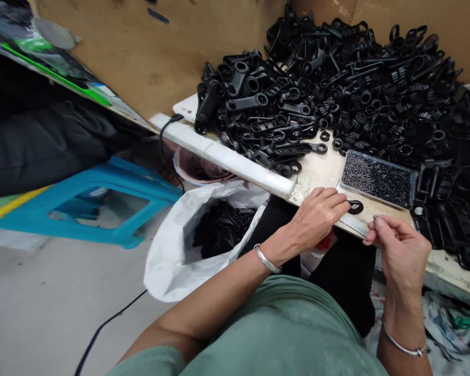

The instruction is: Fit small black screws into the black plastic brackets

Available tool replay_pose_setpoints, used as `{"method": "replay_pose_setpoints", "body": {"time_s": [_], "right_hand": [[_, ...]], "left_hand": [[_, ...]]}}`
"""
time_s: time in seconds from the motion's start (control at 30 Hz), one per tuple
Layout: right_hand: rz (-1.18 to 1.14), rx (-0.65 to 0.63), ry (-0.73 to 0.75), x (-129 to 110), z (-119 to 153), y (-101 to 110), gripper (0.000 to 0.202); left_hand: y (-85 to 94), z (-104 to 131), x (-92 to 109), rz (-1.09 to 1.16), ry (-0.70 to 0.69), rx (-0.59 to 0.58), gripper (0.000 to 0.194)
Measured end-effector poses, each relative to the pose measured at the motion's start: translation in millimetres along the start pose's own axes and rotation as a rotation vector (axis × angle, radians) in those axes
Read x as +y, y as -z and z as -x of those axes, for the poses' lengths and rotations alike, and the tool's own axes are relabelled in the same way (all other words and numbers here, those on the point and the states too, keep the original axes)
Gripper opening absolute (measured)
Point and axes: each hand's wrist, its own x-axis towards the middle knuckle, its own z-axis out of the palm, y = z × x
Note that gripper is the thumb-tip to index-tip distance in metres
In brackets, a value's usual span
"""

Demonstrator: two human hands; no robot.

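At the table's front edge my left hand [323,214] is closed around a black plastic part with a ring-shaped end [355,207], which sticks out past the fingers; the rest of it is hidden in the hand. To its right my right hand [397,243] pinches something tiny between thumb and forefinger, too small to make out. Just behind both hands stands a clear plastic box [378,178] filled with small dark pieces, greyish on the left and blacker on the right. The two hands are apart.
A big heap of black plastic parts [360,83] covers the back of the table, with more stacked at right. Below left, an open white sack [168,261] holds black parts. A blue stool [86,203] stands farther left. A black cable [109,321] crosses the floor.
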Motion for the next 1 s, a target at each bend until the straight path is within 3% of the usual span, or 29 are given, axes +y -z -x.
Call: {"method": "replay_pose_setpoints", "body": {"time_s": [0.3, 0.6, 0.73, 0.9, 1.0], "right_hand": [[0.055, 0.056, 0.008, 0.8, 1.7, 13.7, 0.02], [0.145, 0.024, 0.054, -1.9, 0.8, 12.8, 0.019], [0.186, 0.009, 0.077, -2.5, -1.2, 12.3, 0.017], [0.21, 0.005, 0.064, 0.1, -3.1, 11.4, 0.019], [0.211, -0.006, 0.062, 1.9, -3.4, 11.5, 0.019]], "left_hand": [[-12.6, -12.8, -17.9, 0.072, -0.053, 0.037, 0.021], [-8.0, -9.5, -8.2, 0.211, -0.069, 0.025, 0.027], [-10.2, -6.8, -7.2, 0.256, 0.018, 0.103, 0.013], [-11.5, -13.7, -4.2, 0.327, 0.117, 0.097, 0.012], [-11.6, -24.7, -0.8, 0.262, 0.166, 0.067, 0.013]]}}
